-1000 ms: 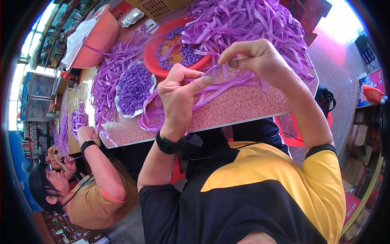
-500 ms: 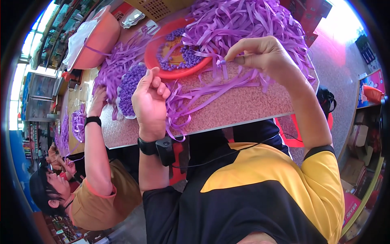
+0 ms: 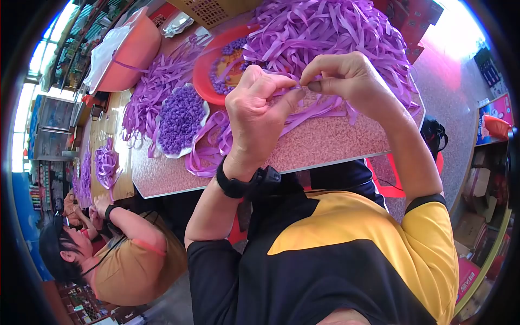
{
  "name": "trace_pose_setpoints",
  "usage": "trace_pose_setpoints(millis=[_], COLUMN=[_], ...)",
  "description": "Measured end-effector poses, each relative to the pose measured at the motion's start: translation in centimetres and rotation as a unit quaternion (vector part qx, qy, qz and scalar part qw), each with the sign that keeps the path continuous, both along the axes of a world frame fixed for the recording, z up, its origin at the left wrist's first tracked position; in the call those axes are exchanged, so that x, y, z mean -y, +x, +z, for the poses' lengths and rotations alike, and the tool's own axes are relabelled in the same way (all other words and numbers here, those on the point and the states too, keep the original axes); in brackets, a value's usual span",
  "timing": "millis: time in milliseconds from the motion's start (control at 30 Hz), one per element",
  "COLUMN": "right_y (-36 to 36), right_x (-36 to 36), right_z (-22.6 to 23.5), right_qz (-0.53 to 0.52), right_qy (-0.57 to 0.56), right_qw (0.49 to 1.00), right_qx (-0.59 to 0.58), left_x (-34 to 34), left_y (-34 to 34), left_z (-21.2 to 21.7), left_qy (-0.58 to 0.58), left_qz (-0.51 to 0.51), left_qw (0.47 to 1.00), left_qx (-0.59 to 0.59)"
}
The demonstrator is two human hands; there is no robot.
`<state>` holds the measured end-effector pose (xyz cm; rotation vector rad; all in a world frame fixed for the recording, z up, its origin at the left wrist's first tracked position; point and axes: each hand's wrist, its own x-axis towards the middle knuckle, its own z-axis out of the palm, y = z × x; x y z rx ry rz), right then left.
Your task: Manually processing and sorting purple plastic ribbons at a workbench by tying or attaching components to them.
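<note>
My left hand [image 3: 260, 111] and my right hand [image 3: 349, 81] meet fingertip to fingertip above the table, both closed in a pinch. Between them runs a small, thin, pale piece, mostly covered by the fingers, and a purple ribbon [image 3: 279, 74] shows at my left fingers. Just below and left of my hands, loose purple ribbons [image 3: 208, 143] trail over the table. A white scalloped dish [image 3: 205, 111] full of small purple beads [image 3: 181, 119] sits left of my left hand. Behind it is a red round tray [image 3: 203, 76] with more purple beads, partly hidden by my hand.
A big heap of purple ribbons [image 3: 330, 32] covers the table's far side, and another pile [image 3: 157, 81] lies left. A pink basin [image 3: 132, 54] and a yellow basket [image 3: 203, 11] stand at the back. At left, a co-worker [image 3: 135, 254] sits beside the table [image 3: 336, 141].
My left hand has moved right from beside the bead dish to meet my right hand, which stays nearly in place. The co-worker's hand has drawn back from the left ribbon pile.
</note>
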<state>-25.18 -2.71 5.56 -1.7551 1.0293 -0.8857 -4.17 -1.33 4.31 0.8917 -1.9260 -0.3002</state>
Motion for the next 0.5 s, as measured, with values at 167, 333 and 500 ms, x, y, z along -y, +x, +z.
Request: trace_pose_setpoints(millis=[167,333,500], right_y=[-0.2,-1.8,-3.5], right_x=[-0.2,0.9,2.0], right_z=[0.1,-0.6,-0.8], right_qz=[-0.048,-0.081,-0.164], right_qy=[-0.061,-0.098,-0.185], right_qw=[0.995,0.992,0.969], right_qx=[-0.064,-0.015,0.014], left_x=[0.0,0.1,-1.2], left_y=[0.0,3.3,7.6], left_z=[-0.2,-0.6,-1.4], left_qy=[0.002,0.05,0.076], left_qz=[0.014,0.048,0.105], left_qw=[1.0,0.997,0.991], left_qx=[-0.002,-0.027,-0.032])
